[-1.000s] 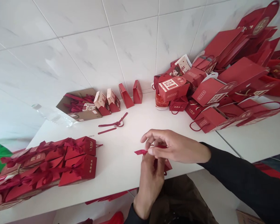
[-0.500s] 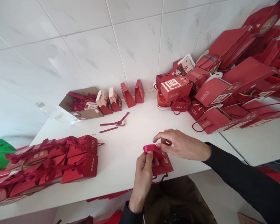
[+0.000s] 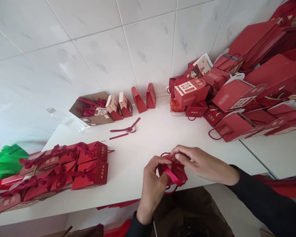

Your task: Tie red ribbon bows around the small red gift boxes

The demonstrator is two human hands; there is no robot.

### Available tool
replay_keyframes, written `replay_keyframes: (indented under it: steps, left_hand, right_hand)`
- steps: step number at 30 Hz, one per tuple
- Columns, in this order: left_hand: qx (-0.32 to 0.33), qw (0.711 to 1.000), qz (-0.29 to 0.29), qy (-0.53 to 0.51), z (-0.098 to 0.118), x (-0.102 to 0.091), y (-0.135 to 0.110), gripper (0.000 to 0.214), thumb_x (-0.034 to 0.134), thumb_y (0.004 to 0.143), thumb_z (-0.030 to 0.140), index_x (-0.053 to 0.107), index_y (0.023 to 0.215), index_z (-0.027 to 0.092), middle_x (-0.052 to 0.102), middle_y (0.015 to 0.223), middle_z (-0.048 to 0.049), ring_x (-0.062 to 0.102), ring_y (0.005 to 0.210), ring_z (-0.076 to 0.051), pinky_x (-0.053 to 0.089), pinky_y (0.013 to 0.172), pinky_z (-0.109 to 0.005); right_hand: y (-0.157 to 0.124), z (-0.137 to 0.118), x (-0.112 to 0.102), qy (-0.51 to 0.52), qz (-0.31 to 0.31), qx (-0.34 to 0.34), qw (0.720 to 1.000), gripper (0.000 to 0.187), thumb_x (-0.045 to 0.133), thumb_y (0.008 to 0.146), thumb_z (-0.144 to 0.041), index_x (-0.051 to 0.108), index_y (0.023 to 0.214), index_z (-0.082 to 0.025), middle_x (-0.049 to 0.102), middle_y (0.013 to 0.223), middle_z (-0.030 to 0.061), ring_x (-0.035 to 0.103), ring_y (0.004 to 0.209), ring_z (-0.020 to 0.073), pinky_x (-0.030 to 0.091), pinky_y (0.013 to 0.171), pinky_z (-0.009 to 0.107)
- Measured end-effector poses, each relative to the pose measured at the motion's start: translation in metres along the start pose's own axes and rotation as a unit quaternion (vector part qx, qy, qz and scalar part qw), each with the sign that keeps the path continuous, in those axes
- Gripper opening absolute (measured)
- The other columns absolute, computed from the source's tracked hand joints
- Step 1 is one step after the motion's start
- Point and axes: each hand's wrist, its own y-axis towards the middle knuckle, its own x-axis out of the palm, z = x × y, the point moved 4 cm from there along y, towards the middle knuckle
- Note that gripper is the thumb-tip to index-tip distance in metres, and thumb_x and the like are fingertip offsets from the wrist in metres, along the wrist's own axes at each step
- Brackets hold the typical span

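Observation:
A small red gift box (image 3: 180, 168) with a cord handle sits near the table's front edge, between my two hands. A shiny crimson ribbon (image 3: 172, 175) runs across its near side. My left hand (image 3: 154, 179) is closed in a pinch on the ribbon at the box's left. From the right, my right hand (image 3: 199, 163) reaches over the box top, thumb and fingers drawn together close to the left fingertips. What lies between those right fingers is hidden.
Rows of ribbon-tied red boxes (image 3: 90, 176) stand at left beside a green bag (image 3: 8, 163). A cardboard box (image 3: 98, 121) of ribbons is by the wall, with several small boxes (image 3: 139, 100) alongside. Loose straps (image 3: 119, 136) lie mid-table. Red boxes (image 3: 191, 91) and bags pile up at right.
The gift box has turned and tilted between my hands. The ribbon, held up in a loop before, now slants down across the box. My right hand has come down closer to my left.

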Motion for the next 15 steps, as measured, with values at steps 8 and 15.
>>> replay_keyframes:
  steps: [8, 15]
  left_hand:
    - [0.186, 0.974, 0.054, 0.12, -0.001, 0.001, -0.002, 0.051, 0.049, 0.069, -0.008, 0.074, 0.099, 0.024, 0.075, 0.095, -0.0028, 0.07, 0.09, -0.019, 0.056, 0.08, -0.029]
    - [0.284, 0.938, 0.11, 0.165, -0.003, 0.0, -0.009, 0.041, 0.046, 0.073, -0.009, 0.065, 0.092, 0.022, 0.065, 0.09, -0.0012, 0.065, 0.084, -0.014, 0.055, 0.074, -0.023]
  right_hand:
    - [0.006, 0.007, 0.017, 0.071, -0.025, -0.007, 0.997, 0.027, 0.048, 0.101, -0.031, 0.071, 0.11, -0.021, 0.078, 0.106, 0.0056, 0.072, 0.095, 0.0208, 0.054, 0.083, 0.032]
    - [0.007, 0.012, 0.017, 0.093, -0.001, 0.012, 0.996, 0.025, 0.049, 0.1, -0.035, 0.068, 0.095, -0.019, 0.075, 0.094, 0.0055, 0.066, 0.082, 0.0191, 0.051, 0.072, 0.03]
